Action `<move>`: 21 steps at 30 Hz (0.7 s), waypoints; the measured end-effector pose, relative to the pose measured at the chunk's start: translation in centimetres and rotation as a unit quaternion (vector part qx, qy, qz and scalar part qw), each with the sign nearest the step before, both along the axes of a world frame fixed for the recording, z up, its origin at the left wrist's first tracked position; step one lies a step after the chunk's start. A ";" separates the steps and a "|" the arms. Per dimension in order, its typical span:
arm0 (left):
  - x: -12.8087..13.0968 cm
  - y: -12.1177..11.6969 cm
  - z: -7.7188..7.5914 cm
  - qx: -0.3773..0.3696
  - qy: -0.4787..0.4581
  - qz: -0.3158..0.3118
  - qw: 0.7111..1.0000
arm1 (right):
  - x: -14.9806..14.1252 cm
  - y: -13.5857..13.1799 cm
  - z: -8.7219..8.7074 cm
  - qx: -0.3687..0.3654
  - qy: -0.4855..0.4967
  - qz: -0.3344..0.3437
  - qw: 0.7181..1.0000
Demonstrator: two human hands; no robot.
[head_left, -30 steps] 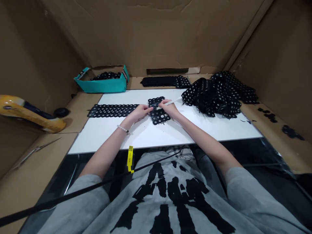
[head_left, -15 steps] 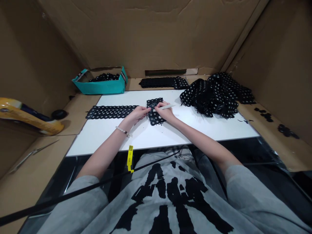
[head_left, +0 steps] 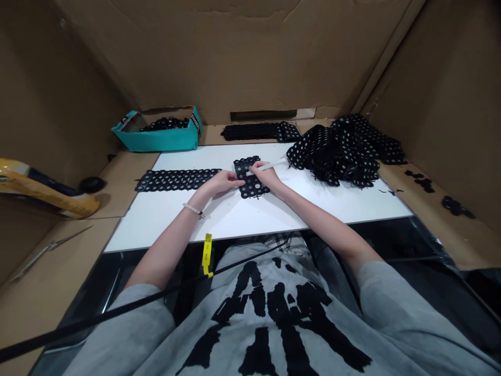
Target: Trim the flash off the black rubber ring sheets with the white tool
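Observation:
A small black perforated sheet (head_left: 250, 185) lies on the white board (head_left: 242, 214) in front of me. My left hand (head_left: 221, 183) rests on its left edge, fingers curled and pinching it. My right hand (head_left: 265, 174) is closed around a thin white stick-like tool (head_left: 274, 165) whose near end meets the sheet's upper part. A long strip of the same black perforated material (head_left: 176, 179) lies flat to the left, just beyond my left hand.
A heap of black perforated sheets (head_left: 344, 149) fills the board's far right. Another black strip (head_left: 258, 131) lies at the back. A teal box (head_left: 158, 133) with black pieces stands far left. A yellow tool (head_left: 43, 190) and tweezers (head_left: 47, 250) lie on cardboard at left.
My hands stayed on the small sheet with slight shifts; the white tool's far end swung a little, and the view tilted slightly.

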State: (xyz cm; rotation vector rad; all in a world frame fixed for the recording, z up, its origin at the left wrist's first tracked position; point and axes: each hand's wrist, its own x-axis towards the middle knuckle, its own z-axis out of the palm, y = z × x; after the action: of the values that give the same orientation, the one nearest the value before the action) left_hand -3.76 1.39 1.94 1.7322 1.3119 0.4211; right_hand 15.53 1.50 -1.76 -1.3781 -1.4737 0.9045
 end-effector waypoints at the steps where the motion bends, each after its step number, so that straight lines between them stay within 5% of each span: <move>1: 0.0 0.0 0.1 -0.005 -0.003 0.005 1.000 | 0.0 0.0 0.0 0.000 0.016 0.001 1.000; 8: 0.3 0.5 -0.4 -0.082 -0.108 0.067 0.988 | -0.1 -0.2 0.4 -0.018 0.020 -0.013 1.000; 21: 0.1 0.7 -0.9 -0.084 -0.098 0.067 0.989 | -0.3 -0.6 0.4 -0.018 -0.038 -0.013 0.999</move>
State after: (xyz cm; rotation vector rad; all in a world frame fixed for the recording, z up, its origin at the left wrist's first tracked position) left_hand -3.65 2.13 1.09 1.4320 1.2867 0.5277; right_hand 15.25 0.92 -1.38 -1.4698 -1.4998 0.8737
